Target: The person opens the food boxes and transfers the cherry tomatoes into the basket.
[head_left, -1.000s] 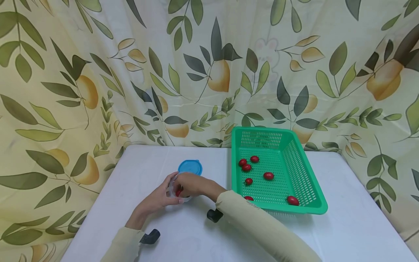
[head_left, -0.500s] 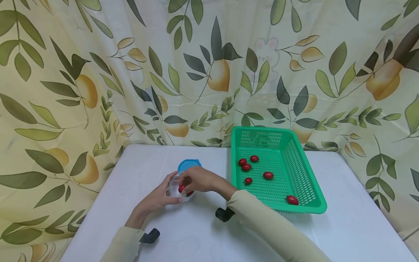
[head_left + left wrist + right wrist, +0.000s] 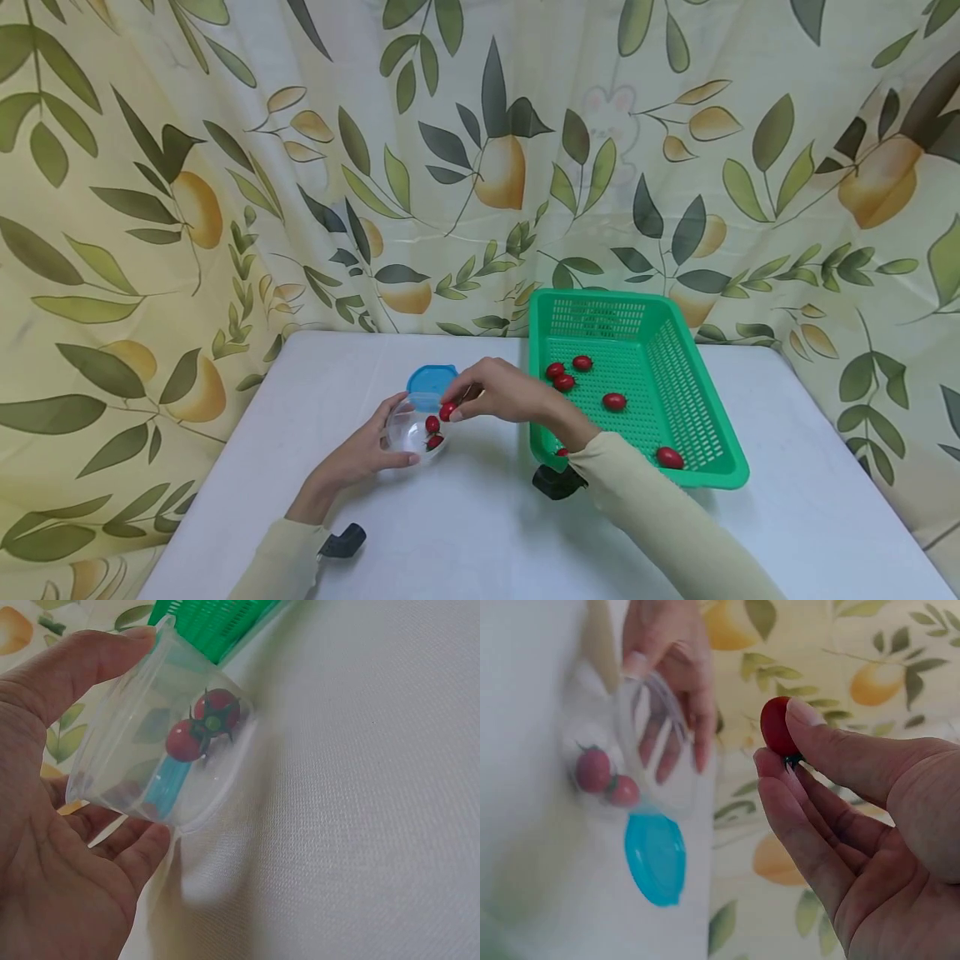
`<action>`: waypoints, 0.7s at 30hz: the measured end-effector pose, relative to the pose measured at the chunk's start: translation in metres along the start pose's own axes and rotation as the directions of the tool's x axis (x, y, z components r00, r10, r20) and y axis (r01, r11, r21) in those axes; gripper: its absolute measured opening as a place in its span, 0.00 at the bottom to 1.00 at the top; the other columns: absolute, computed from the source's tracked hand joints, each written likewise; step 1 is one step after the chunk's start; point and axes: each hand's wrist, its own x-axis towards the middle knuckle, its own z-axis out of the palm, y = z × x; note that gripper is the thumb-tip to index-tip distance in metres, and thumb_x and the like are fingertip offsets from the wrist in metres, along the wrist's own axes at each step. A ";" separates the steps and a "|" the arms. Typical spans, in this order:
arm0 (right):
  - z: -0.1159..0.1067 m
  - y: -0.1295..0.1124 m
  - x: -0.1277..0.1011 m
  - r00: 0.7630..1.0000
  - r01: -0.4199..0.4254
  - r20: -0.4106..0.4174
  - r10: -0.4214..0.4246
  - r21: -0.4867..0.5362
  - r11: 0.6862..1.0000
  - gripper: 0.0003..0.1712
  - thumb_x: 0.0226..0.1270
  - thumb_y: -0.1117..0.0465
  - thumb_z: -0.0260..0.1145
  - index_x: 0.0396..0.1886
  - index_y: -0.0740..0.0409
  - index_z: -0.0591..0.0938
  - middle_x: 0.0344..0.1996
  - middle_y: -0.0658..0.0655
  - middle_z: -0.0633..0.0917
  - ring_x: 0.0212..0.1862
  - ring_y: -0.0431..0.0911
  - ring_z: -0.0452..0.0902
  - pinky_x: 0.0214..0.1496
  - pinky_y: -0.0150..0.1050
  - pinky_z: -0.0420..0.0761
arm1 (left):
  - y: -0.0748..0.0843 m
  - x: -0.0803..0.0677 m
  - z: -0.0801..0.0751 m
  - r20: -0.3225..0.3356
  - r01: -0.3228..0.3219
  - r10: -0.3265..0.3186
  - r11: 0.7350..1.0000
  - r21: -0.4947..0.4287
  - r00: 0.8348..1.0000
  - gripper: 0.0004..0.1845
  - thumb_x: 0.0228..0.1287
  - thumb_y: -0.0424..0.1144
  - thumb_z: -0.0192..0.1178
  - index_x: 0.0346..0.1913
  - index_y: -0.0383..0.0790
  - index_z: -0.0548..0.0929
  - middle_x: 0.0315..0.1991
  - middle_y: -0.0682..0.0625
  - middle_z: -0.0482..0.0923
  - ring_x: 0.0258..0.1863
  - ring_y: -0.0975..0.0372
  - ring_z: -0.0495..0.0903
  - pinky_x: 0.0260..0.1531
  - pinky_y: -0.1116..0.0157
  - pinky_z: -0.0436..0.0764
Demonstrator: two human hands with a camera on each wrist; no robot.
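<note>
The right hand [image 3: 504, 392] pinches a small red cherry tomato [image 3: 447, 411] between thumb and fingertips, its dark green stem end turned toward the palm in the right wrist view. The tomato hangs just beside the rim of a clear plastic container [image 3: 415, 430], on its right side, not yet inside.

The left hand [image 3: 358, 457] cups that container from the left, thumb along the near wall and fingers curled round the far side, tipping it so its mouth faces the right hand. The container rests on the white table [image 3: 465, 533], roughly midway between the left edge and the basket, closer to the back edge than to the front. Two tomatoes in the container [image 3: 202, 726] lie touching each other against its lower wall, green calyxes showing. No print, label or brand can be read on the container.

A blue round lid [image 3: 431, 382] lies flat on the table just behind the container, toward the back edge; it bears no writing that can be made out.

A green perforated basket [image 3: 718, 454] sits on the right half of the table, its far end near the back edge. Several loose tomatoes [image 3: 613, 401] lie scattered on its floor. Behind the table hangs a curtain [image 3: 225, 167] printed with leaves and yellow fruit, with a faint rabbit figure near its upper middle.
</note>
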 end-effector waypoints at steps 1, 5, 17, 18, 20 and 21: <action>-0.004 0.000 -0.004 1.000 -0.008 -0.006 0.009 0.008 1.000 0.15 0.66 0.61 0.73 0.52 0.51 0.89 0.42 0.46 0.89 0.44 0.41 0.85 0.49 0.36 0.85 | 0.000 0.000 0.000 -0.003 0.002 -0.002 1.000 0.003 1.000 0.55 0.57 0.43 0.76 0.80 0.53 0.49 0.79 0.47 0.57 0.79 0.45 0.49 0.71 0.34 0.56; -0.017 0.002 -0.018 0.999 -0.046 -0.028 0.047 0.054 0.997 0.14 0.65 0.60 0.74 0.51 0.51 0.89 0.42 0.47 0.89 0.44 0.43 0.86 0.48 0.38 0.85 | -0.002 0.001 0.001 -0.016 0.008 -0.008 1.000 0.010 1.000 0.54 0.56 0.43 0.76 0.80 0.54 0.51 0.78 0.46 0.58 0.79 0.44 0.49 0.71 0.33 0.57; -0.048 0.022 -0.055 0.992 -0.078 -0.086 0.087 0.097 0.992 0.14 0.63 0.58 0.76 0.48 0.51 0.88 0.41 0.51 0.88 0.42 0.47 0.86 0.47 0.45 0.85 | -0.002 0.001 0.000 -0.023 0.005 -0.005 1.000 0.011 1.000 0.55 0.56 0.43 0.76 0.80 0.54 0.51 0.78 0.47 0.58 0.79 0.44 0.49 0.71 0.35 0.58; -0.051 0.024 -0.058 0.991 -0.087 -0.088 0.096 0.101 0.991 0.14 0.63 0.58 0.76 0.48 0.51 0.87 0.41 0.51 0.89 0.42 0.48 0.86 0.46 0.46 0.84 | -0.003 0.001 0.001 -0.022 0.005 -0.005 1.000 0.011 1.000 0.55 0.56 0.43 0.76 0.80 0.54 0.51 0.78 0.47 0.58 0.79 0.44 0.49 0.71 0.35 0.58; -0.055 0.028 -0.065 0.990 -0.097 -0.089 0.107 0.112 0.989 0.14 0.63 0.58 0.76 0.48 0.52 0.87 0.40 0.51 0.89 0.42 0.50 0.86 0.46 0.46 0.84 | -0.003 0.001 0.001 -0.020 0.007 -0.007 1.000 0.017 1.000 0.55 0.56 0.43 0.76 0.80 0.54 0.51 0.78 0.47 0.58 0.79 0.44 0.49 0.71 0.35 0.58; -0.058 0.031 -0.068 0.990 -0.098 -0.087 0.109 0.117 0.988 0.14 0.63 0.59 0.76 0.48 0.52 0.87 0.39 0.52 0.89 0.42 0.51 0.86 0.46 0.46 0.84 | -0.003 0.001 0.001 -0.021 0.007 -0.007 1.000 0.019 1.000 0.55 0.56 0.43 0.76 0.80 0.54 0.51 0.78 0.47 0.58 0.79 0.44 0.49 0.71 0.35 0.58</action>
